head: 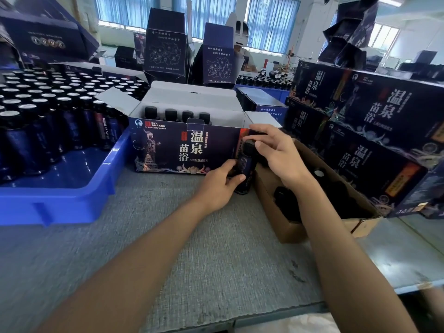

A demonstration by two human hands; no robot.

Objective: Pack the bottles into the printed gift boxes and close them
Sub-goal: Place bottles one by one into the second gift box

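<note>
Your left hand [221,186] grips the small dark glass bottle [244,164] low | right hand [276,152] pinches its top | bottle upright, just right of the open dark-blue printed cardboard gift box [182,147] | likely rigid, slick, breakable: hold the body.

A grey felt-topped table [168,236] carries a blue bottle tray [72,195], an open printed gift box [182,150], a brown carton [283,212] and stacked closed gift boxes [374,131].
</note>
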